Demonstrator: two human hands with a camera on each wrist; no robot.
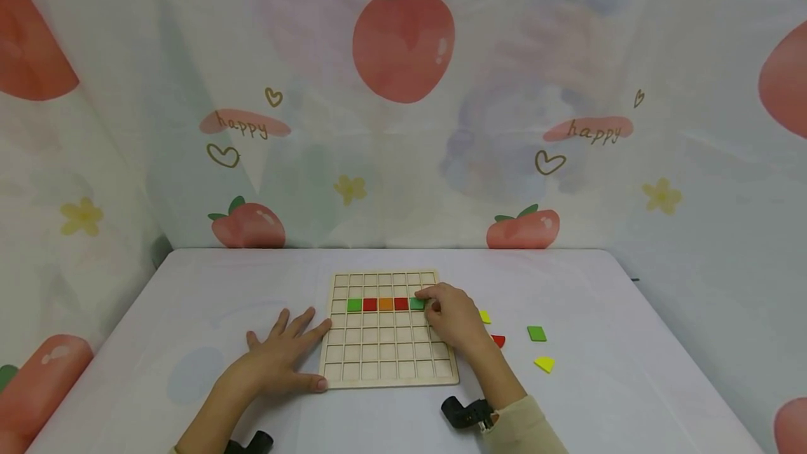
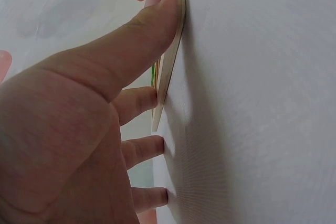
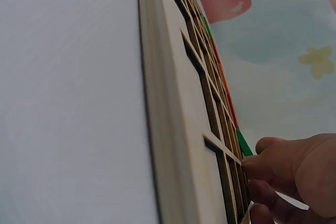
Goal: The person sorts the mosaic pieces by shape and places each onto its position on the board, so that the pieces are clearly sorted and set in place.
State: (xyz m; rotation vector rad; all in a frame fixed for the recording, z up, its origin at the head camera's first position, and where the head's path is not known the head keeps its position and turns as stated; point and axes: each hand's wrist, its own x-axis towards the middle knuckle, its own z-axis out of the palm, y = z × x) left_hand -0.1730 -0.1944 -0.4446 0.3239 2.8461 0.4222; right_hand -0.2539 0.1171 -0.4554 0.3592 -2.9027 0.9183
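A wooden grid board (image 1: 379,354) lies on the table, with square tiles in one row: a light green tile (image 1: 355,305), a red tile (image 1: 370,305), an orange tile (image 1: 386,304), another red tile (image 1: 401,304) and a darker green tile (image 1: 417,304). My right hand (image 1: 455,317) pinches the darker green tile at the row's right end, index finger and thumb at its edge; fingers partly hide it. Spread wide, my left hand (image 1: 281,354) rests at the board's left side. Its thumb (image 2: 142,32) touches the board's edge in the left wrist view.
To the right of the board lie a green tile (image 1: 536,333), a yellow fan-shaped piece (image 1: 545,364), a red piece (image 1: 498,340) and another yellow piece (image 1: 485,317); the last two are partly behind my right hand. A printed cloth (image 1: 403,160) hangs behind the white table (image 1: 252,279).
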